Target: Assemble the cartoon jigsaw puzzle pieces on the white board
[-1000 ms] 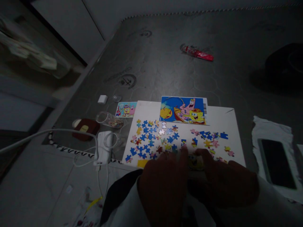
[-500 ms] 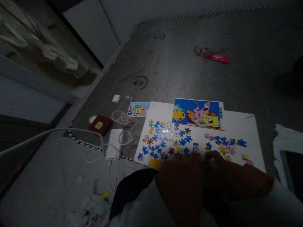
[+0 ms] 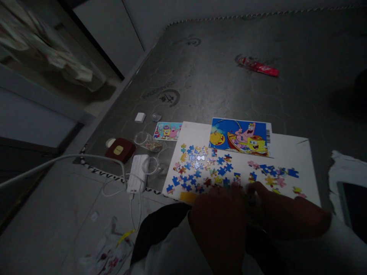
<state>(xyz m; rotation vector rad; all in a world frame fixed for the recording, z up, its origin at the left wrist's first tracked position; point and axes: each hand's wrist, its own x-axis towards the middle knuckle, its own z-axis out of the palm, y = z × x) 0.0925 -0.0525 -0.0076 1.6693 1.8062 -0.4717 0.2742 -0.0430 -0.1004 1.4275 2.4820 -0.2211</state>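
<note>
Many small jigsaw puzzle pieces, blue, yellow and pink, lie loose on a white board. At the board's near edge, my left hand has its fingers bent and close together, next to the nearest pieces. My right hand faces it from the right, thumb and finger pinched around something small and pale that is too dark to make out. What lies under the left fingers is hidden. Beyond the pieces rests a cartoon picture card with a blue background.
Left of the board are a smaller picture card, a clear jar, a brown case and a white power bank with a cable. A red wrapper lies far back; a dark-screened device is at right.
Both hands stay almost in place, with only a slight shift of the right fingers. The pieces and cards look unmoved; the view has tilted a little.
</note>
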